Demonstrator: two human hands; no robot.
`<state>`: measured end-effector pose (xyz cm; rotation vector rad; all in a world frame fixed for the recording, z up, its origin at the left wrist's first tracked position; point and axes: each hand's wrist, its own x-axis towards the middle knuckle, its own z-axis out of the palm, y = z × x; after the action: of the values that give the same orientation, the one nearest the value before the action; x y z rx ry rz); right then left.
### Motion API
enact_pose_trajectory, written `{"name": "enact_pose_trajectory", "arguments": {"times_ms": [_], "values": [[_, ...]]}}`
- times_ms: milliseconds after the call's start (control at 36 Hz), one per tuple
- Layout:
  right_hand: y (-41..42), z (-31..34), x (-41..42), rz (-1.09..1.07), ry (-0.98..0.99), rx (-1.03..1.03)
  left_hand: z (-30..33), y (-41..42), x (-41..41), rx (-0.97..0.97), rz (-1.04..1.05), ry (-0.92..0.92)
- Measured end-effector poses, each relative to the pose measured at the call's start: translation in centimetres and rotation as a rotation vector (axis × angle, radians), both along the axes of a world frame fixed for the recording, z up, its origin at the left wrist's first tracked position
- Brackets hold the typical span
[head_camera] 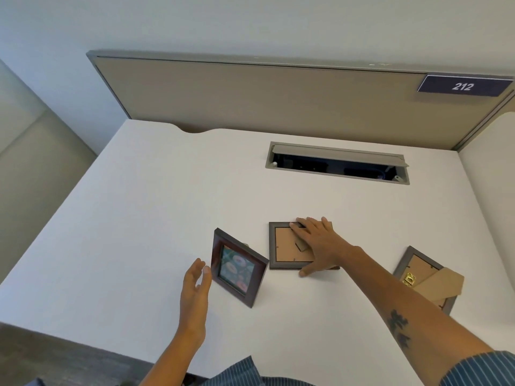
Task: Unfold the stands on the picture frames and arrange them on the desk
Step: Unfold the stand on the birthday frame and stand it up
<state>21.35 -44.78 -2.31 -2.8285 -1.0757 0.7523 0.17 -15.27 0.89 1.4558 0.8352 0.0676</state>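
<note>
A dark brown picture frame (237, 267) stands upright on the white desk (139, 213), its patterned picture facing me. My left hand (195, 285) hovers just left of it, fingers apart, holding nothing. A second frame (284, 246) lies face down in the middle, cardboard back and small stand showing. My right hand (315, 240) lies spread over its right half, fingertips at the top edge and thumb at the bottom edge. A third frame (426, 277) lies face down at the right, its cardboard stand folded out, with a gold hinge showing.
A recessed cable tray (337, 162) with its lid raised is set into the back of the desk. A tan partition panel (250, 93) runs along the rear, with a dark "212" sign (462, 84) at its right end. The desk's front edge runs just below my left wrist.
</note>
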Motion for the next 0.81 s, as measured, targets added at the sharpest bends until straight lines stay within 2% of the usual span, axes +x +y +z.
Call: {"name": "enact_pose_trajectory", "arguments": {"times_ms": [278, 417, 528, 722, 806], "values": [[0.1, 0.8, 0.1, 0.037, -0.097, 0.034, 1.7, 0.3, 0.0, 0.026, 0.046, -0.096], [-1.5, 0.5, -1.3, -0.059, -0.102, 0.170, 2.8, 0.8, 0.3, 0.072, 0.090, -0.167], [-2.6, 1.0, -2.8, -0.277, -0.015, 0.429, 3.8, 1.0, 0.9, 0.107, 0.122, -0.254], [-3.8, 2.8, -7.7, -0.669, 0.361, 1.103, 6.2, 0.2, 1.7, 0.167, 0.110, -0.410], [-3.7, 3.7, -9.9, -0.800, 0.738, 1.443, 6.8, -0.3, 1.9, 0.195, 0.078, -0.454]]}}
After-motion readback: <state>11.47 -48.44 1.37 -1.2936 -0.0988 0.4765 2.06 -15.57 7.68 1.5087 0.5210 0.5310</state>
